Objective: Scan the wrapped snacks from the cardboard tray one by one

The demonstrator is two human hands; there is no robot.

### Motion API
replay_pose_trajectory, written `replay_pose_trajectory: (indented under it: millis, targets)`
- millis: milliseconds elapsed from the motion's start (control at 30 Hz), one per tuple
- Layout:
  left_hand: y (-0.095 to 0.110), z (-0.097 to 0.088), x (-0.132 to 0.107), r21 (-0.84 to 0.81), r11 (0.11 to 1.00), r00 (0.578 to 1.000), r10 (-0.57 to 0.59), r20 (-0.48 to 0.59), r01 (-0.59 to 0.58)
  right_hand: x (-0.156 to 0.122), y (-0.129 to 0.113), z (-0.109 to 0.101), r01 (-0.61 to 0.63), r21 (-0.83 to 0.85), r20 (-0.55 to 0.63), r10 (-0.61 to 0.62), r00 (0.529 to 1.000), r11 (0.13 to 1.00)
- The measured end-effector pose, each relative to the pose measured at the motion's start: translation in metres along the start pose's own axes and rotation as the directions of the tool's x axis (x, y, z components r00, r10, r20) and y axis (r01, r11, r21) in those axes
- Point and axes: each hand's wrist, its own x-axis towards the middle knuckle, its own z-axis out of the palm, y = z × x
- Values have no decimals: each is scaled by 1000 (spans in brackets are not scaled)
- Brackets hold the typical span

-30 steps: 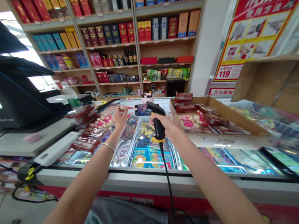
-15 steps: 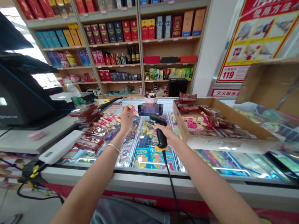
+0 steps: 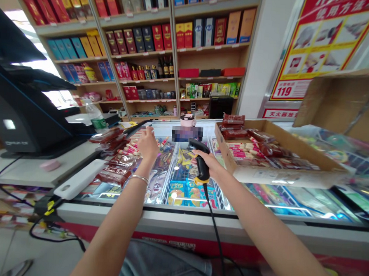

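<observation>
My right hand (image 3: 208,164) grips a black handheld barcode scanner (image 3: 201,160) with a yellow collar, and its black cable (image 3: 215,230) hangs down past the freezer front. My left hand (image 3: 147,144) is raised above the open chest freezer (image 3: 168,205), fingers together, close to the sausage packs (image 3: 114,171). Whether it holds anything is hidden by the fingers. A small device with a pixelated, blurred patch (image 3: 187,134) sits just beyond the scanner's nose, and a pink cup (image 3: 188,120) stands behind it.
A cardboard tray of packaged sausages (image 3: 281,176) rests on the freezer's right side. A black till (image 3: 18,117) and a white oblong slab (image 3: 80,178) lie to the left. Wooden shelves of boxed liquor (image 3: 135,65) fill the back wall.
My left hand has shifted left, and the small item at its fingertips no longer shows clearly. The scanner's nose has tilted a little, and the whole view has drifted slightly.
</observation>
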Motion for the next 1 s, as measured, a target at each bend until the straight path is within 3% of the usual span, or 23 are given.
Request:
replay_pose_trajectory:
  millis: [133, 233, 467, 833, 1000]
  targets:
    - [-24, 0, 7, 307, 950, 999, -46, -28, 52, 0, -1, -2, -8, 13, -21, 9, 1000, 1000]
    - [-34, 3, 9, 392, 914, 991, -130, 40, 104, 0, -3, -3, -27, 22, -12, 27, 1000, 999]
    - [-29, 6, 5, 397, 915, 976, -142, 164, 66, 1, -3, -4, -38, 16, -15, 38, 999, 999]
    - [-36, 13, 8, 398, 913, 985, -137, 109, 83, -3, -4, -3, -43, -25, -6, 42, 999, 999]
    - [-30, 9, 9, 407, 912, 987, -117, 110, 62, -21, -15, 2, 76, 8, 154, -76, 985, 997]
